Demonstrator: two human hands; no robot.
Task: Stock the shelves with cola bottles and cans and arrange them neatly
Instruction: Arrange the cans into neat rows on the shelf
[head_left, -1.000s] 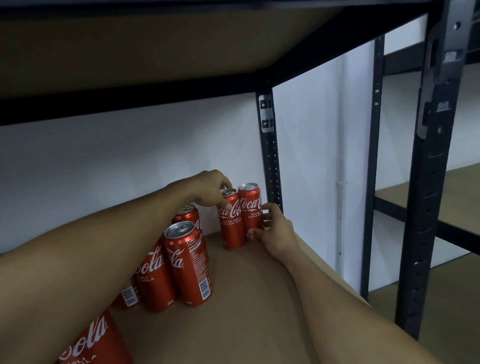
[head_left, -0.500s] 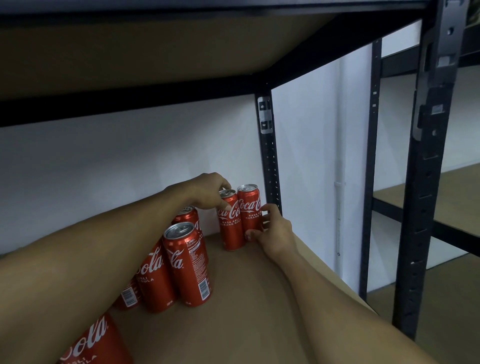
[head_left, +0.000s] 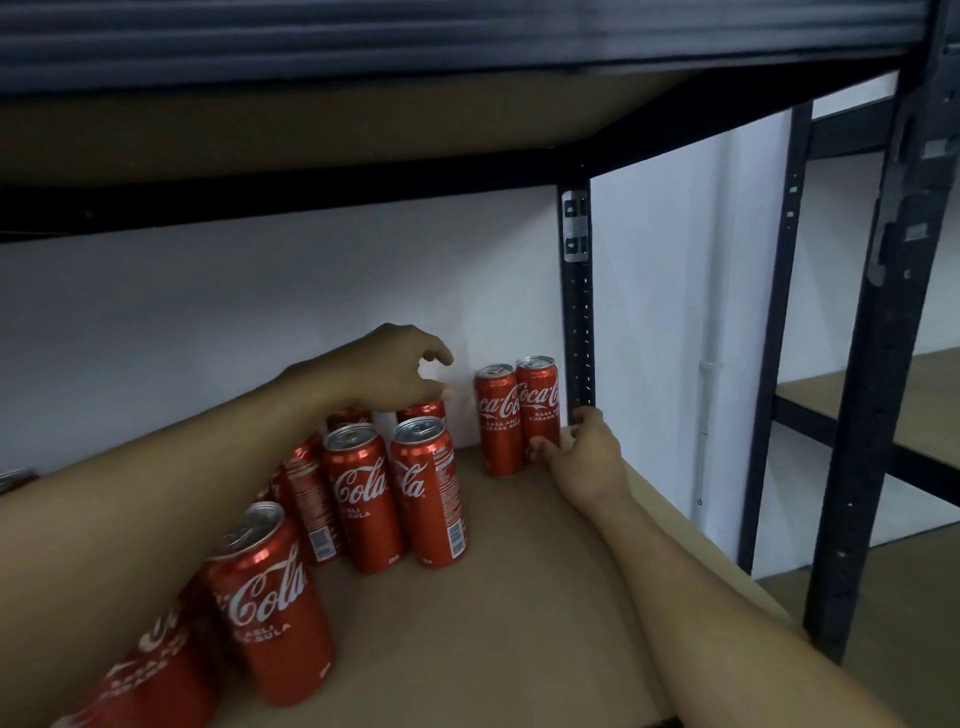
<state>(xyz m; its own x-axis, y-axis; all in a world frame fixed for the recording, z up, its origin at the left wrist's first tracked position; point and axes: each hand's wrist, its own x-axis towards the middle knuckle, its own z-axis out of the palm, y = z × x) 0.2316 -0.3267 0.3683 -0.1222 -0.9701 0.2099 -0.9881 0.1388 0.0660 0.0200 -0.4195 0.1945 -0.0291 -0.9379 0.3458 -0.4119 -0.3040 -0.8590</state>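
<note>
Two red cola cans stand side by side in the shelf's back right corner, the left can (head_left: 497, 423) and the right can (head_left: 539, 402) against the black post. My right hand (head_left: 587, 460) holds the right can low down, thumb on its front and fingers round its right side. My left hand (head_left: 392, 369) hovers with loosely curled fingers just above another can (head_left: 422, 409) behind a cluster of several upright cans (head_left: 395, 493). It holds nothing. A nearer can (head_left: 272, 597) stands beside my left forearm.
The brown shelf board (head_left: 519, 597) lies bare between the cluster and my right arm. The upper shelf (head_left: 363, 130) hangs low overhead. Black uprights stand at the back corner (head_left: 576, 312) and front right (head_left: 878, 415). A second rack (head_left: 924, 405) stands to the right.
My left hand has come off the top of the left corner can and moved left, over a can behind the cluster. My right hand stays at the right can. The view shifted left.
</note>
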